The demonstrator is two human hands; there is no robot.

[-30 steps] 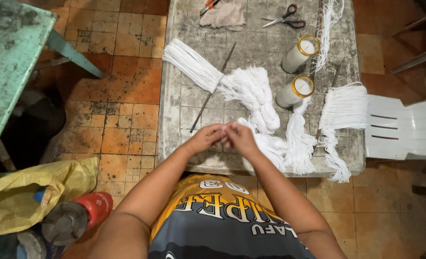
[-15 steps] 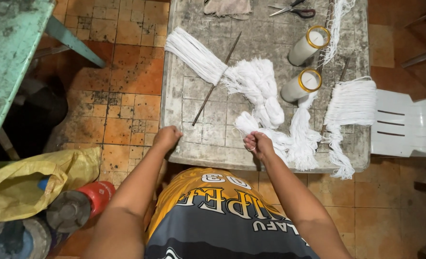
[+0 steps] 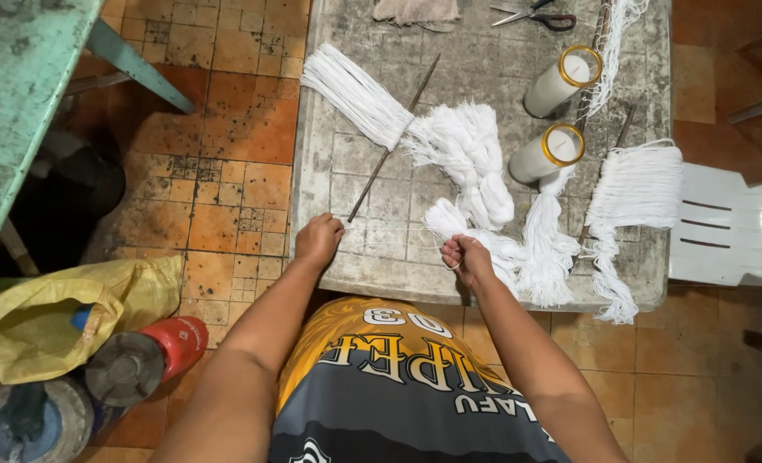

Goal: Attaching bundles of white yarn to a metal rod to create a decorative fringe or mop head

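We saw the left hand (image 3: 319,240) curled into a loose fist at the near edge of the grey table (image 3: 346,180), its fingers drawn together; whether it pinched a strand we could not tell, as any thread there was too fine to see. Just beyond its knuckles lay the near tip of a thin dark rod (image 3: 389,146), which ran aslant across the tabletop. The right hand (image 3: 465,257) was closed too, thumb and fingers nipped together on white string (image 3: 449,225) at the end of the tangled white bundle (image 3: 475,163) that lay in the middle of the table, with a small loop showing under the fingers. The two hands were apart, both at the table's near side. A straight sheaf of white cords (image 3: 353,93) lay further off beside the rod, touching the tangled bundle. To the right stood two pale cylinders with yellow rims (image 3: 557,146), tipped on their sides, and beyond them another hank of white cords (image 3: 638,184) near a white plastic chair (image 3: 732,231). Scissors (image 3: 535,14) lay at the far edge. On the tiled floor to the left sat a yellow bag (image 3: 63,300) and a red canister (image 3: 153,351).
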